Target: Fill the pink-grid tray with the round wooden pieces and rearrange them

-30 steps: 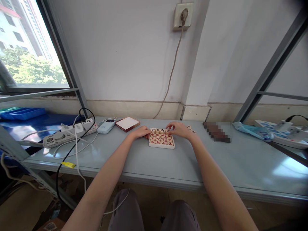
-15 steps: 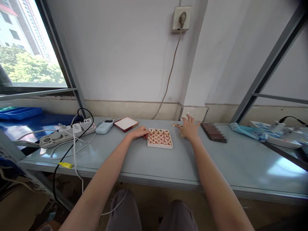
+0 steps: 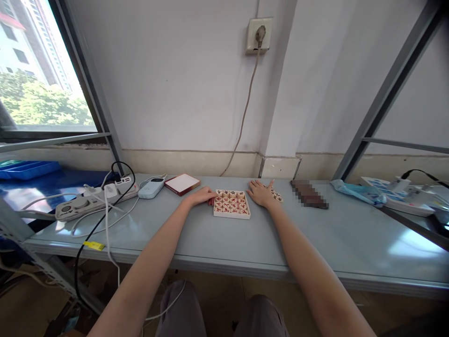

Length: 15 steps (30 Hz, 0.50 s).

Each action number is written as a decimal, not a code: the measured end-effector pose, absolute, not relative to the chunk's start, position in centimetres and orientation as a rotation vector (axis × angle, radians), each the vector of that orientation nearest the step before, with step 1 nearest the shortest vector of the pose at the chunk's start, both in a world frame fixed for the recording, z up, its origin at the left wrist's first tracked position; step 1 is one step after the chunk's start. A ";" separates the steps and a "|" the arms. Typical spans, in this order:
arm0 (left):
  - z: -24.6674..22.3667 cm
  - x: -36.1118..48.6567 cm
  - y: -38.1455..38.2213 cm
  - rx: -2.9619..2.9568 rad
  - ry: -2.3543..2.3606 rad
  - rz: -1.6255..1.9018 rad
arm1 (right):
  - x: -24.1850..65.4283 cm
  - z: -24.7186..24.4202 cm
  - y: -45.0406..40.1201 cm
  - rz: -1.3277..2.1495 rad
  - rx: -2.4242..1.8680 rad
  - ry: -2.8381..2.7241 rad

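Near mid-frame, your left hand [image 3: 202, 195] touches the left edge of the white box [image 3: 232, 216] of round pieces, fingers bunched, while just right of centre your right hand [image 3: 260, 193] lies spread beside loose pieces [image 3: 277, 197], partly hiding them.

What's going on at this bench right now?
A person is handling round cream pieces marked with red characters, packed in rows in a shallow white box on the grey table. Their left hand is at the box's left edge; whether it grips is unclear. Their right hand is spread flat beside the box, next to loose round pieces, partly hiding them. A flat maroon-sided box part with a white top lies off to the left.
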<state>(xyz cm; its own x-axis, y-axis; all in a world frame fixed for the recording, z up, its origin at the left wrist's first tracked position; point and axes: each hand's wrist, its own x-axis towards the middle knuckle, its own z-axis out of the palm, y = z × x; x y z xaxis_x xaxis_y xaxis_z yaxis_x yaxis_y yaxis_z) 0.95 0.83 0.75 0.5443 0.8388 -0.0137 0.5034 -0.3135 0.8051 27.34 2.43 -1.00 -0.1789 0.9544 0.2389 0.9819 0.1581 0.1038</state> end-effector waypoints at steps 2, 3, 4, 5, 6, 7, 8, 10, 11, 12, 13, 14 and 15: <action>0.8 0.9 0.8 1.979 1.095 0.524 | 27.4 -0.7 2.2 -0.342 -1.885 -2.288; 0.7 0.9 0.9 1.977 1.096 0.522 | 27.5 -0.5 2.1 -0.339 -1.858 -2.278; 0.7 0.9 0.9 1.974 1.097 0.521 | 27.6 -0.2 2.0 -0.333 -1.833 -2.267; 0.6 0.9 1.0 1.973 1.095 0.521 | 27.6 0.0 1.9 -0.319 -1.811 -2.256; 0.5 0.9 1.1 1.974 1.091 0.525 | 27.7 0.3 1.8 -0.296 -1.794 -2.246; 0.5 0.9 1.2 1.977 1.087 0.528 | 27.7 0.5 1.8 -0.268 -1.786 -2.241; 0.4 0.9 1.2 1.981 1.080 0.530 | 27.6 0.8 1.7 -0.232 -1.788 -2.242; 0.5 0.9 1.2 1.989 1.068 0.528 | 27.5 1.1 1.6 -0.146 -1.805 -2.266; 0.5 0.9 1.2 1.992 1.062 0.522 | 27.4 1.3 1.6 -0.105 -1.817 -2.282; 0.7 0.8 1.1 1.994 1.059 0.513 | 27.3 1.4 1.6 -0.069 -1.825 -2.299; 0.8 0.8 1.0 1.996 1.057 0.499 | 27.3 1.5 1.5 -0.038 -1.824 -2.312; 1.0 0.8 0.8 1.997 1.061 0.484 | 27.3 1.6 1.5 -0.015 -1.817 -2.323; 1.1 0.8 0.7 1.998 1.067 0.469 | 27.2 1.7 1.5 0.001 -1.808 -2.332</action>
<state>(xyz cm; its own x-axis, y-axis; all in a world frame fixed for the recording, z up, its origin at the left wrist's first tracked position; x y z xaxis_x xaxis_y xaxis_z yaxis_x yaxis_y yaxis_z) 0.78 0.73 1.15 0.5746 0.8171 -0.0466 0.5184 -0.3193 0.7933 27.24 1.47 1.68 -0.2379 0.9598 0.1492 0.9596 0.2560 -0.1169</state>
